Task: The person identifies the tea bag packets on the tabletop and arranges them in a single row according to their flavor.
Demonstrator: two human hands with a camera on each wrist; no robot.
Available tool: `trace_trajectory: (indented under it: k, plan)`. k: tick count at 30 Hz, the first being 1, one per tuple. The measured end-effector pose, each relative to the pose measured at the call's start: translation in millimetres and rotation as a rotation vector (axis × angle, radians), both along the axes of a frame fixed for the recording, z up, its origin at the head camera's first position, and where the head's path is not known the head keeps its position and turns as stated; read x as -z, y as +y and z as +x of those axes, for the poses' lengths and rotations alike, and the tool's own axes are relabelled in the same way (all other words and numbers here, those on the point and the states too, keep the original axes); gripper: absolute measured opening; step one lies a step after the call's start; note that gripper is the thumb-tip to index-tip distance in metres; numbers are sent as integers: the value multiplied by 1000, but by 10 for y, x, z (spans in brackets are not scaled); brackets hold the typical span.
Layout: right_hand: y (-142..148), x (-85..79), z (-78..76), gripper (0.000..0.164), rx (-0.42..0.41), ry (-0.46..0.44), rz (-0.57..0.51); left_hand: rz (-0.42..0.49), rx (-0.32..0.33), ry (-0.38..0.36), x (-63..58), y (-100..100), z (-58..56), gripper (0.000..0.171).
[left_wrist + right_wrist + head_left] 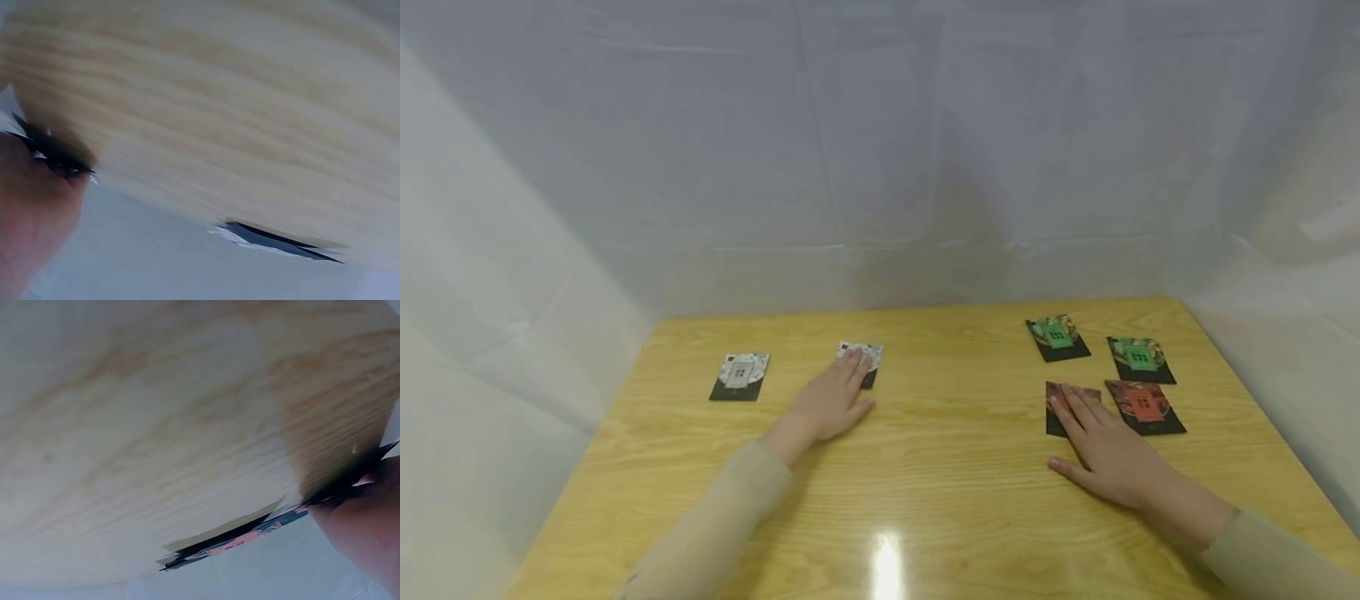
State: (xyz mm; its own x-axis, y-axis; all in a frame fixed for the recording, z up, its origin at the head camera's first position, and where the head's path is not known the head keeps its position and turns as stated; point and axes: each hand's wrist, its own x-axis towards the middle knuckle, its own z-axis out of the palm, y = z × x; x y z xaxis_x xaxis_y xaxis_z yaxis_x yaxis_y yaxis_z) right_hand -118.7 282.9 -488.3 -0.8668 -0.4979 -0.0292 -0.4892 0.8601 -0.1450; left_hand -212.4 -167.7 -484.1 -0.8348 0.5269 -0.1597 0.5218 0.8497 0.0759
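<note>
My left hand (829,407) lies with straight fingers over a black-and-white flat square packet (876,363), covering much of it. To its left lies a second black-and-white packet (740,377). On the right side, my right hand (1116,460) rests its extended fingers on a red-and-black packet (1055,423), thumb apart to the left. Another red-and-black packet (1146,407) sits just beyond those fingers on the right. In the left wrist view, a dark packet (56,153) shows under the hand. The right wrist view shows a red-patterned packet (237,540) beside the hand.
Two green-and-black packets, one farther left (1057,337) and one right (1140,360), lie behind the red ones. All are on a yellowish wooden table (940,467). A pale sheet (880,167) hangs behind the table and along its sides.
</note>
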Motion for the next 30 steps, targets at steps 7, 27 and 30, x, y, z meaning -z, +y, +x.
trace_trajectory:
  k: [7, 27, 30]
  plan:
    - [-4, 8, 5, 90, -2, 5, -5, 39, -32, -13, -22, -198, 70, 78]
    - [-5, 4, -3, 90, 1, 1, -5, 65, -119, 18, 18, -524, 220, 77]
    - [-4, 7, -5, 91, 5, -7, -7, 61, -125, 37, 29, -540, 236, 77]
